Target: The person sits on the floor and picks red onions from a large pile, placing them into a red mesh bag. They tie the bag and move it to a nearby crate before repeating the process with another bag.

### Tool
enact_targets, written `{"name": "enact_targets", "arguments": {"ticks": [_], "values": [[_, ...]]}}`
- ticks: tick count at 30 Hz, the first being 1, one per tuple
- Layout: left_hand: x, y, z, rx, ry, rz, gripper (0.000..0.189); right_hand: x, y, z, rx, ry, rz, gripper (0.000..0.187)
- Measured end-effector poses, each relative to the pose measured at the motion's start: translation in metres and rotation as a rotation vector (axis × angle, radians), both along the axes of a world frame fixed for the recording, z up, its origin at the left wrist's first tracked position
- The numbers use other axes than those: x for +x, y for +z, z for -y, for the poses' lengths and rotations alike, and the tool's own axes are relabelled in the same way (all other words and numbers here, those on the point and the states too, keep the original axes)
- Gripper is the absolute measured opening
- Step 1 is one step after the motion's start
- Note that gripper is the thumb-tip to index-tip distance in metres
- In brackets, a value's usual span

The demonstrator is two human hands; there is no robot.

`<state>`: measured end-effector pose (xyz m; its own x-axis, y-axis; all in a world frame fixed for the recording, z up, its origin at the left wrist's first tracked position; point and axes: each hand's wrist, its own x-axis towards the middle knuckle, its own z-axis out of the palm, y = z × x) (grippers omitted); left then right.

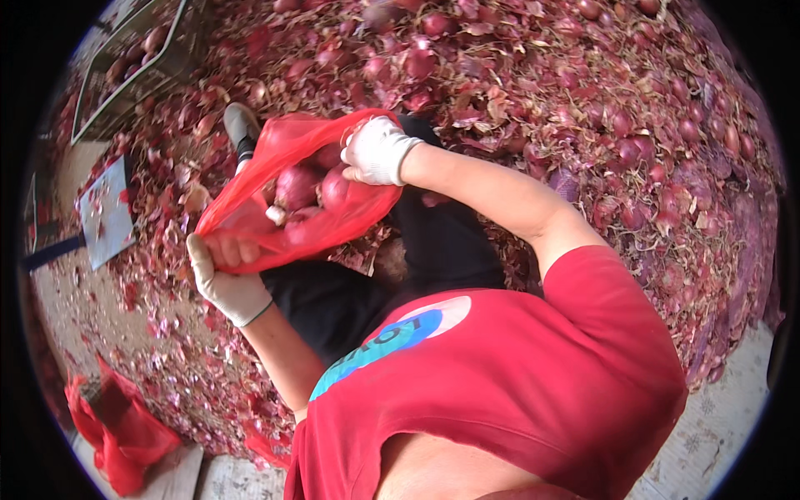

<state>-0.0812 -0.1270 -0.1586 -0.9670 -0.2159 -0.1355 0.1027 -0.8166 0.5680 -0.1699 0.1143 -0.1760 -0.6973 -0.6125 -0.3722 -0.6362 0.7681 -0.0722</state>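
A red mesh bag (365,228) is stretched wide between my hands, above my dark trousers. Several red onions (297,187) lie inside it, with a small pale object (275,215) among them. My left hand (228,275), in a white knit glove, grips the bag's rim on the left; its fingers show through the mesh. On the right side of the mouth, my gloved right hand (378,150) clasps the rim, its fingertips over the inside beside an onion. The lower part of the bag is hidden.
Loose onions and dry skins form a broad heap (500,94) ahead and right. At left are a plastic crate (134,94) holding onions and a flat shovel (107,212). Another red mesh bag (134,450) lies at lower left. One shoe (240,122) shows beyond the bag.
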Motion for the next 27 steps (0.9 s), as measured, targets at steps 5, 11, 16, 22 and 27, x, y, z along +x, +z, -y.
{"name": "enact_targets", "arguments": {"ticks": [5,11,16,22,27], "values": [[-0.003,-0.011,0.003,0.242,-0.111,-0.165,0.047,-0.003,0.0,-0.102,-1.394,-0.266,0.513,0.014],[0.006,-0.016,0.001,-0.027,-0.107,0.039,0.048,0.008,-0.097,-0.272,0.312,-1.336,0.121,0.041],[0.019,-0.027,-0.013,-0.108,-0.092,0.221,0.05,0.028,-0.162,-0.322,0.283,-1.263,0.339,0.075],[0.026,-0.037,-0.026,-0.079,-0.198,0.323,0.048,0.129,-0.216,-0.251,0.085,-1.596,0.341,0.081],[0.029,-0.013,-0.017,-0.166,-0.177,0.401,0.04,0.181,-0.252,-0.244,-0.925,-2.311,0.348,0.07]]}}
